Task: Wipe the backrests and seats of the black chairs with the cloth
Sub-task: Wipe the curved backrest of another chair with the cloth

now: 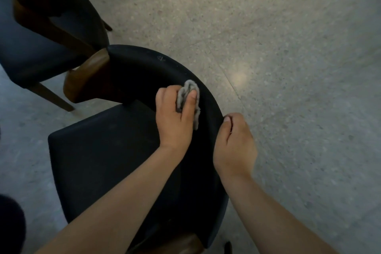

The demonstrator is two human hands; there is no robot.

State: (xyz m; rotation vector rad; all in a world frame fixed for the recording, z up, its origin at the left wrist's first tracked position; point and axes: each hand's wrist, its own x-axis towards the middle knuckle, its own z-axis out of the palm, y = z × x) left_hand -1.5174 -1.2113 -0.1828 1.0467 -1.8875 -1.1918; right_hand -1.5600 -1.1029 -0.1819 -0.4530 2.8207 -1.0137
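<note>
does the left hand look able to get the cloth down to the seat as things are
Probably yes. The left hand holds the cloth against the backrest, and the seat lies open just below it, with nothing in between.

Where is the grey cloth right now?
In the head view, near centre, the cloth is bunched in the left hand against the inner face of the near black chair's backrest, just left of the right hand gripping its top edge.
</note>
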